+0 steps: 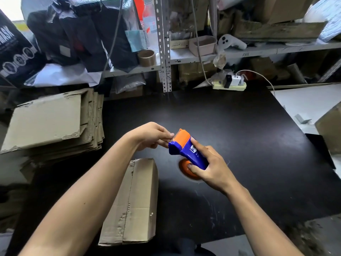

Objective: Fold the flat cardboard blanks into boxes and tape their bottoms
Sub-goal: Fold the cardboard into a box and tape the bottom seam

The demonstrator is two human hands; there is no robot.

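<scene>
Presently the right hand [208, 167] grips the blue and orange tape dispenser [188, 149] around its body, thumb on the orange hub side, fingers curled over the blue shell. The left hand [153, 135] pinches at the dispenser's orange front end, apparently at the tape's free end; the tape itself is too thin to make out. Both hands hover above the black table [239, 126].

The folded box [132, 202] lies on its side just below the left forearm, flaps closed along a central seam, at the table's near edge. Judged light and moderately stiff, it will dent under pressure; hold it by its edges and corners, not by the panel faces. The stack of flat blanks [49, 124] sits to the left, well apart from the hands.

Open table lies ahead and to the right. The box overhangs the near edge, so slide it inward before taping.
</scene>
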